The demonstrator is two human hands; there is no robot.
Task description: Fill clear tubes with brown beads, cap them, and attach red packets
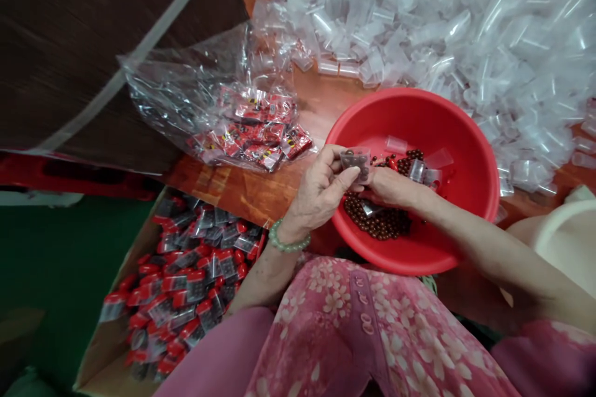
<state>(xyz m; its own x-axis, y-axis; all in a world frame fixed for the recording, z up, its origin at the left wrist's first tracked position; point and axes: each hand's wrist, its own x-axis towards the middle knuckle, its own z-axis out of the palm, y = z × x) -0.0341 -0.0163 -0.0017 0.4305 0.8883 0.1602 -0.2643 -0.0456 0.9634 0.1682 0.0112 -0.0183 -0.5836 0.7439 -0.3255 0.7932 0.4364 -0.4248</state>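
Observation:
My left hand [323, 185], with a green bead bracelet [287, 240] at its wrist, is closed around a small clear plastic container [354, 162]. Dark round balls show through its walls, and my thumb lies across its front. Right beside it, my right hand [388, 187] is low in the red basin [482, 161], touching or close to the container's lower side. Its fingers are mostly hidden from view. Below my hands, many brown balls [382, 226] lie in the basin with a few clear plastic pieces [438, 160] and small red parts.
A heap of clear plastic containers [419, 31] covers the table's far side. A clear bag [186, 87] with red printed packets [263, 108] lies left of the basin. At lower left, a cardboard box [112, 335] holds red-capped containers [186, 285]. A pale tub [570, 232] stands right.

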